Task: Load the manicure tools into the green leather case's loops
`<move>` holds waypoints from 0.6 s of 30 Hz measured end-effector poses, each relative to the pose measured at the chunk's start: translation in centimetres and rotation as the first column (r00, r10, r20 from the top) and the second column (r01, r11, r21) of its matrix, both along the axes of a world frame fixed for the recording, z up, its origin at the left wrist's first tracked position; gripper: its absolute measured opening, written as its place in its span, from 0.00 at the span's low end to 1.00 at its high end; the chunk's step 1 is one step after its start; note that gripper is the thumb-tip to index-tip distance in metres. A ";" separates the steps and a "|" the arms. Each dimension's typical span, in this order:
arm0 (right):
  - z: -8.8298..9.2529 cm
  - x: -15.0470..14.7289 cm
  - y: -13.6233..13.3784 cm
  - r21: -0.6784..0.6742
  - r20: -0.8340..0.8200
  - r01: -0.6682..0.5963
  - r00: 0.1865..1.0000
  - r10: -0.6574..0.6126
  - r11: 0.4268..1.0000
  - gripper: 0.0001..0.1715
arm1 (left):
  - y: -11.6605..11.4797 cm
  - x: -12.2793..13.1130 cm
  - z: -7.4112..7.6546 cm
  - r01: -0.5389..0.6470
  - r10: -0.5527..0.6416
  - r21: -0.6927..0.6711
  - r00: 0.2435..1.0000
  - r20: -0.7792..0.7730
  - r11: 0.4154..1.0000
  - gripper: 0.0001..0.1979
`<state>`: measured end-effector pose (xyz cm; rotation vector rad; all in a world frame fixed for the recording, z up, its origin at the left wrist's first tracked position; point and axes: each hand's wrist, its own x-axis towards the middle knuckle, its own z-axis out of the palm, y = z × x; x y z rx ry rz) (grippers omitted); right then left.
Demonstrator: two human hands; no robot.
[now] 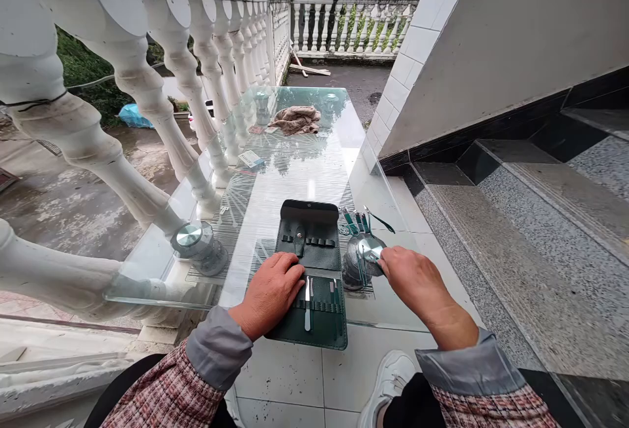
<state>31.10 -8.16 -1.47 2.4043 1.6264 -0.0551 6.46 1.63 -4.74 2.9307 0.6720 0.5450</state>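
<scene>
An unfolded dark green manicure case (314,264) lies on the glass table, with elastic loops across both halves. A silver metal tool (308,303) sits in the lower half's loops, with slimmer tools to its right. My left hand (272,290) is closed over the case's left edge, near the fold. Right of the case, my right hand (415,280) is closed in a pinch above a round metal disc; what its fingertips hold is too small to make out. Just beyond are nail clippers (361,221), green-handled nippers (381,219) and thin tools (362,261) on the glass.
The glass table (314,179) carries a crumpled brown cloth (295,120) at its far end and a small card (251,158) on the left. A white balustrade (206,54) runs along the left side. Stone steps (511,212) rise at right.
</scene>
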 end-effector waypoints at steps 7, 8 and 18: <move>-0.2 -0.4 0.7 0.006 0.003 -0.006 1.000 0.006 1.000 0.13 | 0.0 0.0 0.0 0.002 -0.002 -0.012 1.000 0.005 1.000 0.04; -0.3 -0.5 0.7 0.017 0.003 -0.010 1.000 0.010 1.000 0.12 | 0.0 0.0 0.0 0.003 -0.003 -0.014 1.000 0.005 1.000 0.04; -2.0 3.1 -1.1 0.424 -0.141 0.050 0.990 0.011 0.904 0.13 | 0.0 0.0 0.1 0.001 -0.001 -0.020 1.000 0.003 1.000 0.04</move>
